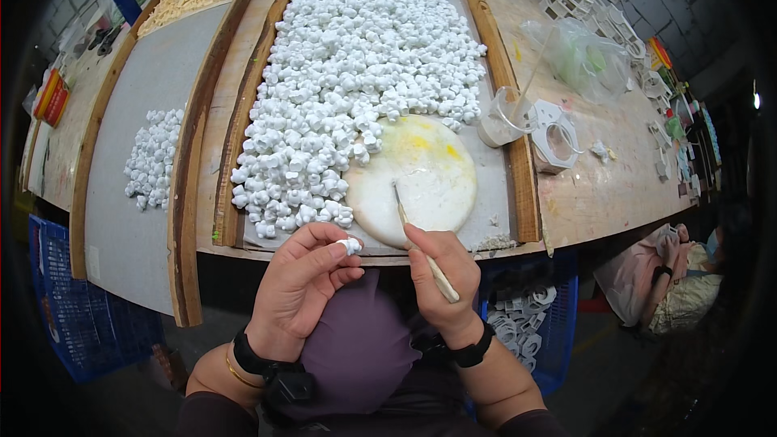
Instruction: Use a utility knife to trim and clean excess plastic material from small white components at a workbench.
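The left hand (299, 279) pinches a small white clay piece (350, 246) in its fingers, just above the worktop (599, 186) edge; the right hand (437, 271) grips a thin wooden brush (421, 247). The brush tip touches a round white plate (421, 182) with yellow smears, beside a big heap of white pieces (356, 81).

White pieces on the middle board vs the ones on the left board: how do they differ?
The middle board's pile is far bigger, covering most of its board; the left board's pile is a small patch with bare grey around it. The middle pile borders a round white disc; the left pile stands alone. Both are small white moulded pieces.
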Motion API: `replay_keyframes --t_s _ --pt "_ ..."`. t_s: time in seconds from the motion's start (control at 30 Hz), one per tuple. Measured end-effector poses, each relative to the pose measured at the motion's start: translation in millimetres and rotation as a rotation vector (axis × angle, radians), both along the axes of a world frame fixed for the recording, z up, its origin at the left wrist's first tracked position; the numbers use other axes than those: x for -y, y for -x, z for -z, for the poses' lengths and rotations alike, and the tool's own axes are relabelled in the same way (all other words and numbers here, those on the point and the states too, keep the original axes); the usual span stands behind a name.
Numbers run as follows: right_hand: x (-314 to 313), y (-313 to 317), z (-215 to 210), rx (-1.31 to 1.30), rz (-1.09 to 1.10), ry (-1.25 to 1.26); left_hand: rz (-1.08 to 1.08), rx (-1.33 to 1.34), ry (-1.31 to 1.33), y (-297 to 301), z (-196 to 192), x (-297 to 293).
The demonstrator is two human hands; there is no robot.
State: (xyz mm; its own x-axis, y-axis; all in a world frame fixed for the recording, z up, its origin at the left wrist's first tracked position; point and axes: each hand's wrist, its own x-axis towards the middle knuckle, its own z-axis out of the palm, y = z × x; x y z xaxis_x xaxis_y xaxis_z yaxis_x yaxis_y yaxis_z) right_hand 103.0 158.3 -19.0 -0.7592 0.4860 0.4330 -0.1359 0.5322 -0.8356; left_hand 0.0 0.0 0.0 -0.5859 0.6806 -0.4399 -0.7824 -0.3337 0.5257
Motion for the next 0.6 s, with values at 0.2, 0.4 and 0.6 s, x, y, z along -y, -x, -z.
replay_keyframes --t_s 0.2,0.4,0.6 --pt "-0.2 0.6 1.5 -0.011 -0.005 0.054 -0.008 -0.009 0.012 1.7 -0.3 0.3" --pt "-17.2 -4.4 -1.7 0.022 0.233 0.032 -0.001 -0.028 0.024 1.0 -0.6 0.4" --pt "-23.0 2.7 -5.8 0.021 0.163 -0.072 -0.006 0.017 0.005 2.2 0.1 0.9"
